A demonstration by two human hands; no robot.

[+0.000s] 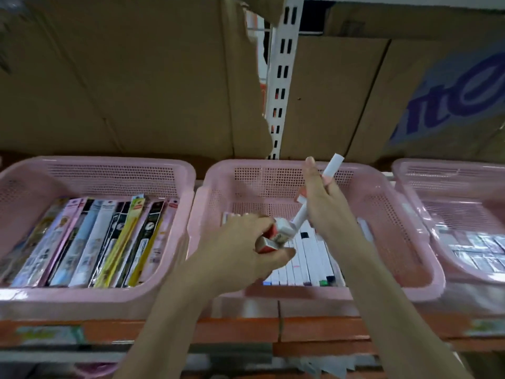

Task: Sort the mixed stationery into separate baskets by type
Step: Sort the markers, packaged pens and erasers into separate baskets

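The left hand curls its fingers and thumb round a small bundle of red-and-white boxes, holding them over the near left part of the middle pink basket. The right hand is raised just beyond and to the right of the left one, its fingers loosely bent round long white marker pens; one pen slants from the boxes at the left hand's fingertips up through the right palm, and a white end sticks out above the right fingers. How many pens the right hand grips cannot be told, as the frame is blurred there.

Directly beneath both hands, on the floor of the middle basket, lies a row of white marker pens side by side, their coloured caps pointing toward the near rim below the left wrist. To the left of the left hand stands another pink basket filled with long flat stationery packets laid edge to edge, yellow, black, white and pale blue. To the right of the right forearm a third pink basket holds small wrapped packs, too blurred to name.

The baskets sit on an orange-edged shelf below the forearms. Beyond the raised right hand, brown cardboard boxes fill the background, with a white slotted upright between them
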